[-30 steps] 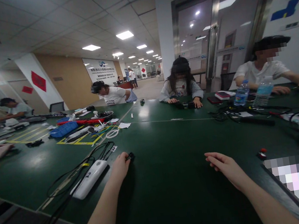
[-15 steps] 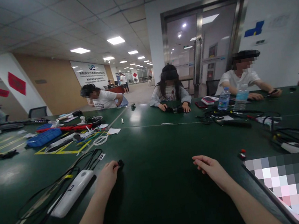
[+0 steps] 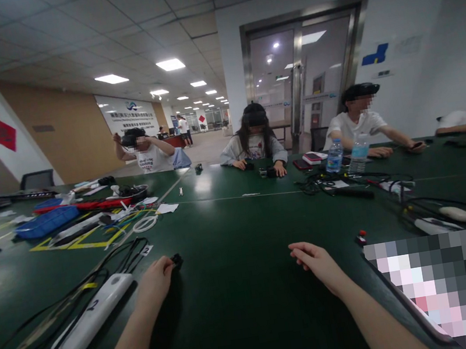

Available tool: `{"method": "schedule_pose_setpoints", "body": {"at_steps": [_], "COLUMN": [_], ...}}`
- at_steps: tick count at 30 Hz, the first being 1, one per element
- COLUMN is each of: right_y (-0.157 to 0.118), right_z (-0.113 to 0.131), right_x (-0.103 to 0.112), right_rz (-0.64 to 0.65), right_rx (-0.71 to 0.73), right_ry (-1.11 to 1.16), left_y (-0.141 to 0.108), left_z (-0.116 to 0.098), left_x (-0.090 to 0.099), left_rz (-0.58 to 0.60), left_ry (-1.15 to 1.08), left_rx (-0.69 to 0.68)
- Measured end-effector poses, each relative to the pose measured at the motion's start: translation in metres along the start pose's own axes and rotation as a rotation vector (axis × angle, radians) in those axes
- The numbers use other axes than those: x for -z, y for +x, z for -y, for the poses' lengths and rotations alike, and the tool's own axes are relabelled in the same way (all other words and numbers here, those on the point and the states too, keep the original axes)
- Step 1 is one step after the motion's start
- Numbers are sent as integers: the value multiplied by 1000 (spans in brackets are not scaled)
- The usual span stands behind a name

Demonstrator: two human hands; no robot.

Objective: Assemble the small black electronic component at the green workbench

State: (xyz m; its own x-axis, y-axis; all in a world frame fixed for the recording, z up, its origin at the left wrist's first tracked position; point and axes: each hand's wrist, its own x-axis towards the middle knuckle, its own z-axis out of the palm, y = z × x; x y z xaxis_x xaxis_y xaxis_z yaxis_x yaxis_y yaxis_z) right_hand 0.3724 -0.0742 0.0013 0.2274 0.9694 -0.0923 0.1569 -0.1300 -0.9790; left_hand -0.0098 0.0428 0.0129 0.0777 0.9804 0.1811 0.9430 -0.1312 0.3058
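My left hand (image 3: 158,281) rests low over the green table, its fingertips closed on a small black object (image 3: 177,260) whose kind I cannot make out. Close beside that forearm lies a white power strip (image 3: 94,315) marked with a 2, with black cables running past it. My right hand (image 3: 318,264) is over the table on the other side, holding nothing. Its fingers are partly stretched towards the middle, with the thumb a little apart. To its right is a small black-and-red object (image 3: 361,237).
A pixelated flat device (image 3: 432,290) lies at the right front. Behind it are cables and a white mouse-shaped thing (image 3: 457,214). Two water bottles (image 3: 334,156) stand farther back. A blue tray (image 3: 47,222) sits left. Several people sit around the table, one directly opposite (image 3: 257,135).
The view has turned slightly to the right. My hands look much the same. At the back left, a person has raised both arms to the headset.
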Motion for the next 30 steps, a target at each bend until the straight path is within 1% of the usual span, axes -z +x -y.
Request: {"method": "schedule_pose_setpoints", "body": {"at_steps": [5, 8, 15, 22, 27, 30], "right_y": [-1, 0, 4, 2, 2, 3], "right_z": [6, 4, -5, -2, -1, -2], "right_x": [-3, -4, -1, -1, 0, 0], "right_rz": [-17, -14, -5, -11, -5, -6], "right_rx": [-1, 10, 30, 17, 21, 16], "right_ry": [-28, -31, -29, -24, -26, -27], "left_y": [-3, -4, -5, -3, 1, 2], "left_z": [-4, -4, -2, 4, 11, 12], "left_x": [3, 3, -2, -7, -12, -13], "left_rz": [21, 22, 3, -4, -62, -91], "left_ry": [-6, -1, 60, 67, 61, 50], "left_rx": [42, 45, 21, 59, 95, 106]}}
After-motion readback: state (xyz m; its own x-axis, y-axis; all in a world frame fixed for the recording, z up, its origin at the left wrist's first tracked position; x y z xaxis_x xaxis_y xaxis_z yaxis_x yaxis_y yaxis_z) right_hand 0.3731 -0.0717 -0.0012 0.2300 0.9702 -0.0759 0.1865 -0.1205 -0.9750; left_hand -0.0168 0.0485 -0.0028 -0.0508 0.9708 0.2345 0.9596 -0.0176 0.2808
